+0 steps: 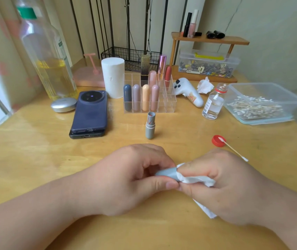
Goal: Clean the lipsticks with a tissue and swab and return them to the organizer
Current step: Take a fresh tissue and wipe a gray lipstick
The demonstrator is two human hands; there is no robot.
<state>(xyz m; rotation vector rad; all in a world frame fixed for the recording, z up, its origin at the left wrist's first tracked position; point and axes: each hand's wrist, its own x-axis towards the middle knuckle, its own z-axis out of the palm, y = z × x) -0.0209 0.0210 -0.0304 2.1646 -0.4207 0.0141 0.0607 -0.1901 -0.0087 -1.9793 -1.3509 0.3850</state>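
The left hand (131, 177) and right hand (221, 184) meet on a grey-blue lipstick cap (167, 173).
The left pinches the cap between thumb and fingers; the right grips a white tissue (196, 179) wrapped round its end. The uncapped grey lipstick (150, 126) stands upright beyond them, just before the clear organizer (169, 105).

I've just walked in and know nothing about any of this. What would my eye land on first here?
Two hands meet at the front of the table: the left hand holds a grey-blue lipstick cap, and the right hand wraps a white tissue round its end. Just behind them an uncapped grey lipstick stands upright. Beyond it, a clear organizer holds pastel lipsticks.
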